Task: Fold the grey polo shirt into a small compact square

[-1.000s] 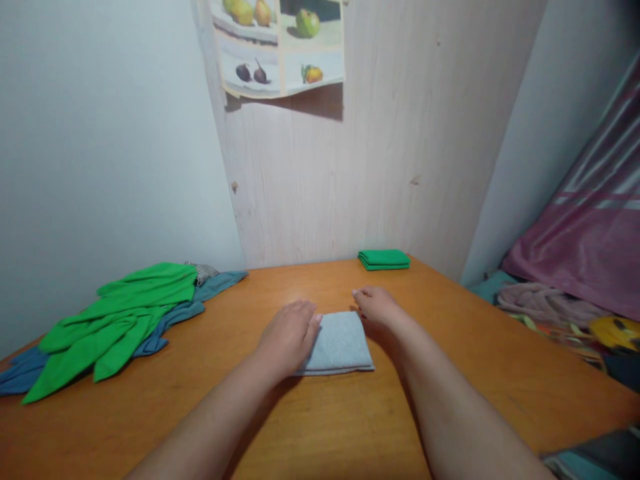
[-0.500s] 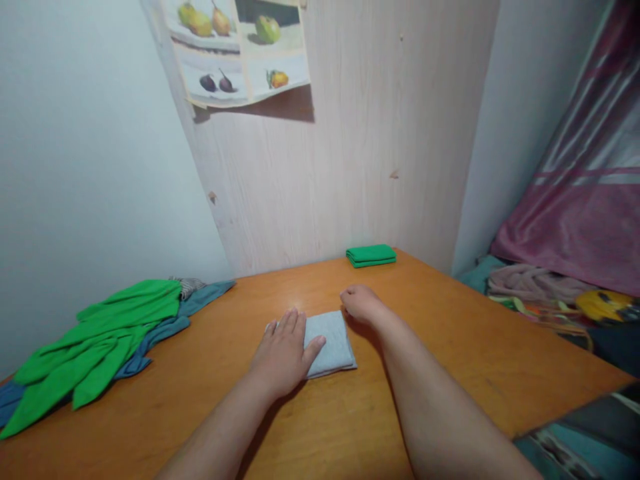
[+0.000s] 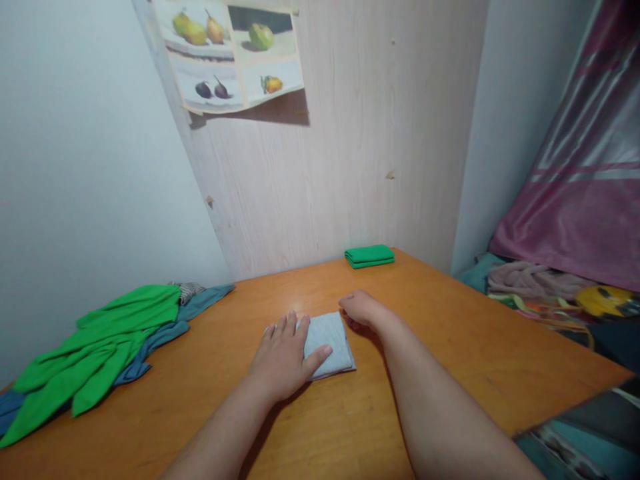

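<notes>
A small folded grey cloth (image 3: 329, 341) lies on the orange wooden table (image 3: 450, 347). My left hand (image 3: 283, 353) rests flat on the cloth's left part, fingers spread, thumb across its lower edge. My right hand (image 3: 362, 309) is curled at the cloth's upper right corner, fingers tucked under; whether it pinches the corner is hidden. A folded green cloth (image 3: 369, 256) sits at the table's far edge by the wooden panel.
A loose heap of green cloths (image 3: 95, 347) over blue fabric (image 3: 150, 340) lies at the table's left. A fruit poster (image 3: 230, 53) hangs on the panel. To the right, past the table edge, are purple bedding (image 3: 575, 227) and mixed clothes (image 3: 550, 287).
My left hand has slid from the cloth's left edge onto the cloth and spread flat. My right hand has curled tighter at the corner. The view has shifted slightly.
</notes>
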Action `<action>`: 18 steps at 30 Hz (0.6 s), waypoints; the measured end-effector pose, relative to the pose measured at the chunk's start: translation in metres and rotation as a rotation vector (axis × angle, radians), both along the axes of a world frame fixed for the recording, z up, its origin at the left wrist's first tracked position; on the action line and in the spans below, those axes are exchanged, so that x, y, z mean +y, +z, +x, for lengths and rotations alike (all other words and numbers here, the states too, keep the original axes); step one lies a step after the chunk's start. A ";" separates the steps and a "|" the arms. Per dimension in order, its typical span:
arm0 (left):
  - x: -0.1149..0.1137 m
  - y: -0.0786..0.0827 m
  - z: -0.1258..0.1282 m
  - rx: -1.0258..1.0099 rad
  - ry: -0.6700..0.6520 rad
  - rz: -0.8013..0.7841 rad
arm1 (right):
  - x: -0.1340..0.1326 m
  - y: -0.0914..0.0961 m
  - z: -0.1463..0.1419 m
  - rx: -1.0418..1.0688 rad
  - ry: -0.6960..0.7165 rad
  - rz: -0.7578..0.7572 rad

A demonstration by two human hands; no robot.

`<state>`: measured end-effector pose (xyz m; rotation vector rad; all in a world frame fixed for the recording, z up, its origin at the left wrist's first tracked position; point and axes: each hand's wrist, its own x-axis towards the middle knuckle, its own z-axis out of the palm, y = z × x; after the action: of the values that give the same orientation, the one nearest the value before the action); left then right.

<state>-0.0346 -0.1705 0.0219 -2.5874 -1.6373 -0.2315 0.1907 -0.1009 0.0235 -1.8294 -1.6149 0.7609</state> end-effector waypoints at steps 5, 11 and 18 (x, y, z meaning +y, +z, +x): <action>-0.003 0.001 0.001 -0.015 0.003 0.012 | -0.001 0.005 -0.003 -0.127 0.054 -0.020; -0.003 -0.004 0.002 -0.021 0.023 0.042 | -0.007 0.010 -0.015 -0.283 0.044 -0.032; -0.004 -0.005 0.004 -0.039 0.078 0.055 | -0.016 0.015 -0.019 -0.394 0.005 -0.055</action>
<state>-0.0308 -0.1744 0.0172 -2.4893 -1.7153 -0.3195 0.1718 -0.1171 0.0382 -2.1147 -1.8533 0.4685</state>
